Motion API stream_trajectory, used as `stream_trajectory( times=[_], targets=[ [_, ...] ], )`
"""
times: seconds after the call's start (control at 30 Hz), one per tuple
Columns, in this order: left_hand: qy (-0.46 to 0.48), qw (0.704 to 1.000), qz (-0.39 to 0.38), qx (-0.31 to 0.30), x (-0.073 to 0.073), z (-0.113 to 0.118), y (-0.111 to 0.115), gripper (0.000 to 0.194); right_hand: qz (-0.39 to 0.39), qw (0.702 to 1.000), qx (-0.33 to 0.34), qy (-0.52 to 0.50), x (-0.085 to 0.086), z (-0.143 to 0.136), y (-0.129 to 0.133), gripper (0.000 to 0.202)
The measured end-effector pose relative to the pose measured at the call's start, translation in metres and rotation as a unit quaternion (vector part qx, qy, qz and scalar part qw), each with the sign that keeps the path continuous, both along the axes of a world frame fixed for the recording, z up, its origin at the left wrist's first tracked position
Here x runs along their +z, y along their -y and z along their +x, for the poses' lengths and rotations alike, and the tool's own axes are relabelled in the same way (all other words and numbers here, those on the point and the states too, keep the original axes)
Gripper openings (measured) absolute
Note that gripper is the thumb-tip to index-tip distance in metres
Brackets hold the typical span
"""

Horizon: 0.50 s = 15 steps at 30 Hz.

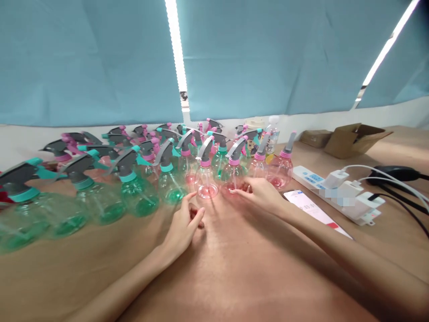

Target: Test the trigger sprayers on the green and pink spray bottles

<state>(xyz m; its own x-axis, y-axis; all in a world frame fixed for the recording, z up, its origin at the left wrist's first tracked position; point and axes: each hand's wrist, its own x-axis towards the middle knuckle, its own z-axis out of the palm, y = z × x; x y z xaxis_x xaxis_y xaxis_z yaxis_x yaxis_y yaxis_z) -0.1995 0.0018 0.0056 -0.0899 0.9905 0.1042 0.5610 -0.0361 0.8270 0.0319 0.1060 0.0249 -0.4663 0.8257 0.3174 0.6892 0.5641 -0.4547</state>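
Spray bottles with round clear bodies and grey trigger heads stand in a row. My right hand (259, 194) is at the lower right side of a pink spray bottle (233, 172), thumb across its front and the other fingers along its side, partly hidden. My left hand (186, 221) is off the table side of another pink spray bottle (207, 174), index finger stretched toward its base, thumb apart, the other fingers curled and holding nothing. Left of that is a green spray bottle (170, 183) with a teal collar.
More green bottles (139, 192) run leftward, with several pink and teal trigger heads behind. On the right lie a phone (313, 210), a white power strip (335, 194) with plugs and cables, and an open cardboard box (348, 141). A blue curtain (100, 62) hangs behind.
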Motion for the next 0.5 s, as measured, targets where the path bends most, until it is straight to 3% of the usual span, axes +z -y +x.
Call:
stream_trajectory(
  times=[0.3,0.5],
  targets=[
    [0.003,1.0,0.008,-0.028,-0.002,-0.006,0.005,0.037,0.02,1.0,-0.004,0.009,-0.001,-0.007,-0.009,0.033],
    [-0.024,0.999,0.02,0.019,0.003,-0.038,0.033,0.025,0.024,0.999,-0.012,0.022,-0.004,-0.006,-0.001,0.038]
  ],
)
